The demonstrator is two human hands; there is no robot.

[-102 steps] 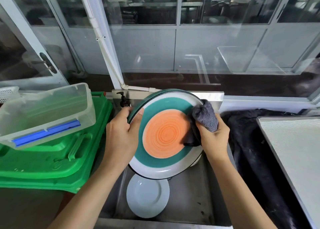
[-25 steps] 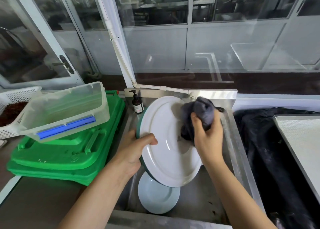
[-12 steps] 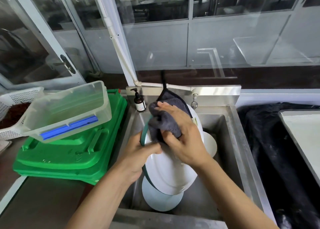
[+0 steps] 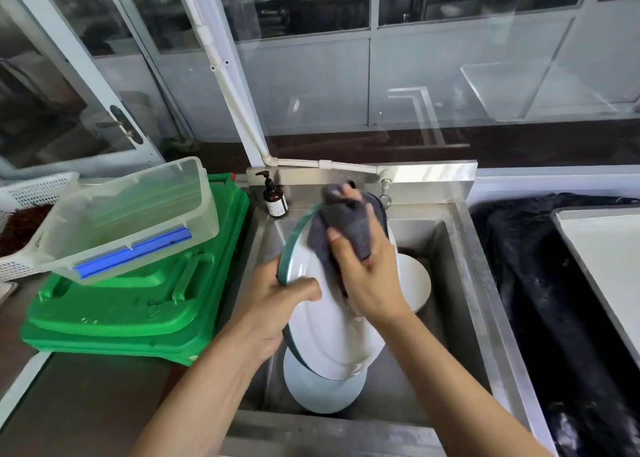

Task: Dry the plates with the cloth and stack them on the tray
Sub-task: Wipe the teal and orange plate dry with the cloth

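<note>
Over the steel sink I hold a large plate on edge, its white underside toward me and its green rim showing at the left. My left hand grips that left rim. My right hand clutches a dark grey cloth and presses it on the plate's upper part. A pale blue plate lies in the sink bottom under the held plate. A white dish shows behind my right hand. A grey tray lies at the right edge.
Stacked green plastic lids sit left of the sink with a clear tub on top. A white basket stands at far left. A brown pump bottle stands at the sink's back corner. Black cloth covers the counter on the right.
The plate was turned from its coloured face to its white underside. My right hand carried the cloth from the plate's right side up to its top; the plate is lower now.
</note>
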